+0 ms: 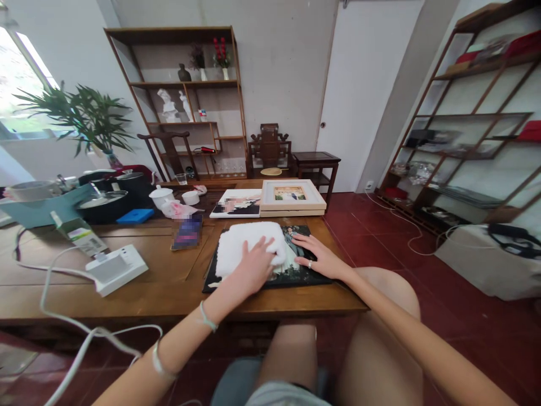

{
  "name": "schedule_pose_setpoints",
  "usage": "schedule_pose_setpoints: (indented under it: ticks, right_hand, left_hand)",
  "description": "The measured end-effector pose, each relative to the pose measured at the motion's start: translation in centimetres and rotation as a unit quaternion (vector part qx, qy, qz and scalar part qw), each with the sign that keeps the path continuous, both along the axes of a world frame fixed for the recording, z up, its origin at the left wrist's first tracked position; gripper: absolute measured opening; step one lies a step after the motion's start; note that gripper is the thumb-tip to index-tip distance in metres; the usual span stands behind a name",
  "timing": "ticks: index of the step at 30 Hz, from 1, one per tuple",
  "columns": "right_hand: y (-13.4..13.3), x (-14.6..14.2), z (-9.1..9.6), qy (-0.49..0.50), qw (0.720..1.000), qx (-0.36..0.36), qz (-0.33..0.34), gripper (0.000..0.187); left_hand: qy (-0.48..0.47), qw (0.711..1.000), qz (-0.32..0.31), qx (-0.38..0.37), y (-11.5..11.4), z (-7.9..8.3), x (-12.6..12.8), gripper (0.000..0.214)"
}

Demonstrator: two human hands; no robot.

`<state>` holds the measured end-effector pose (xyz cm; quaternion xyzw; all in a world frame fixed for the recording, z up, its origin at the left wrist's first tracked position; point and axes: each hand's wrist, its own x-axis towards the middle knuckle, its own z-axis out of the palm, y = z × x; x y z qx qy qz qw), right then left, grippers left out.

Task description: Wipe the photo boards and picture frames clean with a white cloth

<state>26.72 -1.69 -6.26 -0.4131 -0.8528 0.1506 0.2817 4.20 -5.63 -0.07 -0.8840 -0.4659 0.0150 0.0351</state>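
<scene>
At bench [173, 290] edge, left hand [255, 267] rested on white towel [235, 248] atop dark photo panel [306, 276], whether grip clamped unclear; right hand [320, 259] lay spread on panel. Wiping seemed in hand; next stroke called for steadied panel.

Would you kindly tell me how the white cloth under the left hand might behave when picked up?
The white cloth would probably flop and sag, judging by its soft, rumpled edges. It is likely light for its size, as its fluffy surface suggests fabric. Lying broad and low across the photo panel, it seems unlikely to roll.
</scene>
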Motion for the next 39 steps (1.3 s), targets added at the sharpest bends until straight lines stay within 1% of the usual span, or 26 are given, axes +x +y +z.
schedule_pose_setpoints:
  ticks: [3,5,6,7,9,11,16,18,19,21,23,25,27,29,31,32,34,36,39]
  right_hand:
    - [0.1,0.0,-0.1,0.005,1.000,0.005,0.001,0.054]
    - [0.0,0.0,-0.1,0.005,1.000,0.004,0.000,0.054]
    - [0.0,0.0,-0.1,0.003,1.000,0.003,0.000,0.054]
    - [0.0,0.0,-0.1,0.001,1.000,0.002,0.000,0.055]
    - [0.0,0.0,-0.1,-0.003,1.000,0.003,0.001,0.055]
    - [0.0,0.0,0.0,-0.005,1.000,0.007,0.004,0.056]
    - [-0.1,0.0,0.0,0.002,1.000,0.014,0.009,0.054]
    - [-0.2,0.0,0.1,0.001,1.000,0.012,0.005,0.054]
    - [-0.2,-0.1,0.1,-0.001,1.000,0.010,0.003,0.054]
    - [-0.3,-0.1,0.2,-0.007,1.000,0.005,-0.001,0.055]
    - [-0.2,-0.1,0.2,-0.011,1.000,0.001,-0.001,0.055]
    - [-0.1,0.0,0.1,-0.012,1.000,0.004,0.005,0.054]
    - [0.0,0.1,-0.1,-0.009,1.000,0.012,0.010,0.052]
    - [0.1,0.2,-0.2,-0.007,1.000,0.018,0.014,0.050]
    - [0.2,0.3,-0.3,-0.007,1.000,0.019,0.018,0.049]
    - [0.2,0.3,-0.3,-0.008,1.000,0.018,0.020,0.048]
    - [0.1,0.2,-0.3,-0.009,1.000,0.017,0.019,0.048]
    - [0.0,0.1,-0.2,-0.011,1.000,0.014,0.017,0.049]
    - [-0.1,0.0,-0.1,-0.010,1.000,0.016,0.011,0.051]
  left_hand:
    - [0.027,0.999,-0.020,-0.019,-4.5,0.3,0.6,0.029]
    - [0.035,0.998,-0.032,-0.044,-6.4,0.4,0.7,0.029]
    - [0.034,0.998,-0.035,-0.051,-6.8,0.5,0.7,0.028]
    - [0.032,0.998,-0.035,-0.050,-6.7,0.5,0.7,0.028]
    - [0.024,0.999,-0.032,-0.031,-5.7,0.3,0.7,0.029]
    - [0.016,1.000,-0.025,-0.006,-3.5,0.1,0.8,0.029]
    - [0.003,0.999,0.007,0.034,3.0,-0.5,1.4,0.027]
    - [0.002,0.999,0.010,0.041,4.7,-0.6,1.7,0.027]
    - [0.003,0.999,0.010,0.044,5.1,-0.7,1.9,0.027]
    - [0.006,0.999,0.009,0.049,5.0,-0.6,2.2,0.028]
    - [0.011,0.999,0.011,0.051,3.5,-0.6,2.6,0.029]
    - [0.021,0.998,0.016,0.050,1.0,-0.7,3.0,0.031]
    - [0.039,0.998,0.023,0.045,-2.1,-0.9,3.4,0.032]
    - [0.055,0.998,0.023,0.028,-4.8,-1.1,3.8,0.032]
    - [0.065,0.998,0.019,0.006,-6.4,-1.2,3.9,0.031]
    - [0.065,0.998,0.016,0.000,-6.7,-1.3,3.9,0.031]
    - [0.056,0.998,0.009,0.007,-6.4,-1.2,3.5,0.031]
    - [0.041,0.999,0.004,0.029,-5.1,-1.2,3.1,0.031]
    - [0.031,0.998,0.006,0.051,-2.3,-1.0,2.6,0.032]
